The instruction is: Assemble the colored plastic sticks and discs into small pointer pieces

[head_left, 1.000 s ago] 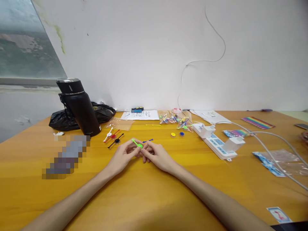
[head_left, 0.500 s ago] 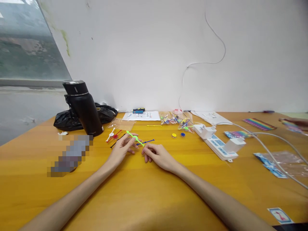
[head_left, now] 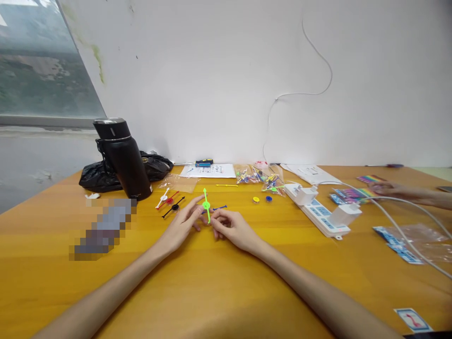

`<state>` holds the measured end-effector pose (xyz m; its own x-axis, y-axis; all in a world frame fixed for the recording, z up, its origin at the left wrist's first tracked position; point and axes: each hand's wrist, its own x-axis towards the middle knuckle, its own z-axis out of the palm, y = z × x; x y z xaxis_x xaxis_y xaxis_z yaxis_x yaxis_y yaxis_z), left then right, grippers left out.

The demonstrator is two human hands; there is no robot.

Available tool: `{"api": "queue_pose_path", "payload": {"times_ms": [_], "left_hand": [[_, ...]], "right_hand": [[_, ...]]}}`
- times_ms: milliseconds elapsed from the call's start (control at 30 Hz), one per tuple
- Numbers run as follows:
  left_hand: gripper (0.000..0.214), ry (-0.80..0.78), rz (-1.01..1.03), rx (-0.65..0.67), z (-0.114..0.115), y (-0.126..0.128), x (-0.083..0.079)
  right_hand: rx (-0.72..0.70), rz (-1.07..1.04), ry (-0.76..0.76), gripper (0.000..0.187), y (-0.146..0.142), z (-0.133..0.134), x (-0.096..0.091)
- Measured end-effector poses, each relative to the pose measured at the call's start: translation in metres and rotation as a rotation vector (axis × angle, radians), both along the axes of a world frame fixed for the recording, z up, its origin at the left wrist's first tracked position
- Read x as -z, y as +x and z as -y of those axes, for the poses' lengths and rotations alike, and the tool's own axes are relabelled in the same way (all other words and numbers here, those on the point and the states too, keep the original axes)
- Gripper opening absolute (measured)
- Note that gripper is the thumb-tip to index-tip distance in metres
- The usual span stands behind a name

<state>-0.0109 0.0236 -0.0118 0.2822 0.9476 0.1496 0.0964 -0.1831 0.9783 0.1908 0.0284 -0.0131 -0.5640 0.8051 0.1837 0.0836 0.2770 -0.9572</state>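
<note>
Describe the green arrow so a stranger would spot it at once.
On the wooden table, find where the left hand and right hand nearly meet. The green arrow is there, at the left hand's fingertips. Bright green sets it apart from the blue arrow just behind and the black arrow to the left.

It is bright, with soft daylight in the big glass window (head_left: 38, 70). The shiny yellow-brown wooden table (head_left: 219, 273) gets dim near the bottom. The tall black bottle (head_left: 127, 162) looks tipped and stretched. Grey square blocks (head_left: 106, 228) hide something.
</note>
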Motion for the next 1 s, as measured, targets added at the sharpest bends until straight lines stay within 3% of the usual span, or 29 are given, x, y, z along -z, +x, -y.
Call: {"api": "queue_pose_path", "payload": {"times_ms": [200, 333, 600, 800, 1000], "left_hand": [[0.049, -0.053, -0.054, 0.084, -0.002, -0.002, 0.002], [0.041, -0.011, -0.107, 0.124, 0.003, 0.001, -0.002], [0.034, 0.067, -0.121, 0.133, 0.007, 0.003, 0.0], [0.031, 0.086, -0.048, -0.075, 0.001, -0.002, -0.004], [0.032, 0.149, -0.114, -0.038, -0.001, -0.005, -0.007]], "right_hand": [[0.356, 0.002, 0.21, 0.033, 0.014, -0.013, -0.007], [0.434, 0.039, 0.296, 0.03, 0.019, -0.014, -0.013], [0.393, 0.126, 0.381, 0.028, 0.018, -0.014, -0.011], [0.115, 0.357, 0.482, 0.019, 0.013, -0.004, -0.003], [-0.018, 0.437, 0.558, 0.014, 0.008, 0.006, -0.006]]}}
